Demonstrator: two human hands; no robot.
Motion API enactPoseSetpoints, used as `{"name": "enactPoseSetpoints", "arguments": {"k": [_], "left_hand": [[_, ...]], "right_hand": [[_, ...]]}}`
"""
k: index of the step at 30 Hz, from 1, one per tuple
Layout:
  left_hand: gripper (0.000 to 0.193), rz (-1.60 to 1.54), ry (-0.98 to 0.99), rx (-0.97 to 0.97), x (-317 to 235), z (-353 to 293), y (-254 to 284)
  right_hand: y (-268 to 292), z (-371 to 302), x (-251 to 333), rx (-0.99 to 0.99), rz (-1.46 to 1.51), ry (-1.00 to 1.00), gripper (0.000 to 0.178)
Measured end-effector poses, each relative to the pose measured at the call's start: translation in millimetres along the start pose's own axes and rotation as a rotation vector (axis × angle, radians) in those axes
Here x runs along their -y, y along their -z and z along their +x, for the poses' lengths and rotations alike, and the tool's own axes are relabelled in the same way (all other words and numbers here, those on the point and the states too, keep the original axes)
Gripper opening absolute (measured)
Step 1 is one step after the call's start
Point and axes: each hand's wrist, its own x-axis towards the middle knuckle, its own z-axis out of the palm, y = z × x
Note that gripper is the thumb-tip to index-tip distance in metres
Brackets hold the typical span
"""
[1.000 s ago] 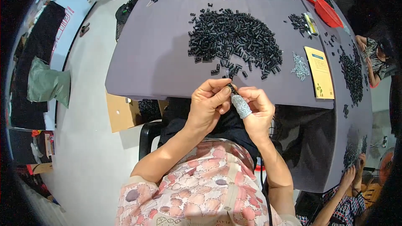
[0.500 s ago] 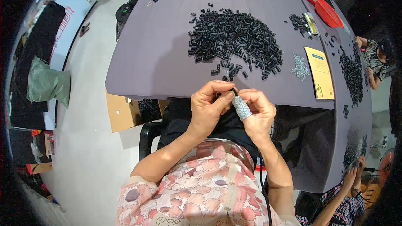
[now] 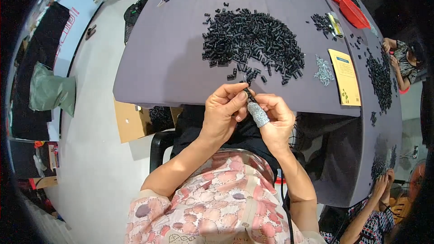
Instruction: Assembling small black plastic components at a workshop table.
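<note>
Close in front of me, just off the near edge of the grey-covered table, my two hands meet over a small black cylindrical piece (image 3: 248, 92). My left hand (image 3: 221, 113) pinches it between thumb and forefinger. From the other side, my right hand (image 3: 278, 119) closes on its lower end. A grey speckled wrap (image 3: 258, 114) covers the right thumb. Any smaller part between the fingertips is too small to make out. Beyond the hands lies a large pile of similar black pieces (image 3: 253, 38), with a few loose ones nearest me.
Small pale clear-looking bits (image 3: 323, 71) lie right of the pile, beside a yellow booklet (image 3: 344, 77). Red baskets (image 3: 354, 12) stand farther back. More black pieces (image 3: 379, 81) spread along the right side, where other people's hands (image 3: 382, 185) work. An open cardboard box (image 3: 129, 119) sits below left.
Both hands have shifted slightly up and left. The black piece shows more between the fingers now. At the far right, another person's hands have moved a little.
</note>
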Motion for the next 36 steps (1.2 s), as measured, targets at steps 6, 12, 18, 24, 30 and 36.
{"name": "enactPoseSetpoints", "arguments": {"k": [6, 12, 18, 24, 30, 36], "left_hand": [[0.016, -0.036, 0.003, 0.005, 1.7, -0.4, -1.8], [0.014, -0.002, -0.007, -0.054, 1.6, -1.1, -3.1], [0.013, 0.015, -0.009, -0.052, 3.9, 0.1, -0.3], [0.013, 0.011, -0.038, -0.036, 6.3, -0.3, 0.2], [0.014, 0.024, -0.048, -0.023, 7.1, 0.8, 2.9], [0.015, 0.017, -0.052, -0.028, 8.0, 1.0, 4.9]], "right_hand": [[2.4, 3.0, -4.4, -0.011, -0.069, 0.061, 0.019], [3.9, 5.6, -4.0, 0.024, -0.254, 0.172, 0.020], [5.3, 9.3, 2.0, 0.058, -0.484, 0.357, 0.025], [2.8, 6.1, 1.3, 0.066, -0.469, 0.277, 0.024], [-2.3, 1.3, -9.2, 0.044, -0.237, 0.033, 0.011], [-6.5, -1.3, -12.2, 0.028, 0.224, -0.236, 0.005]]}}
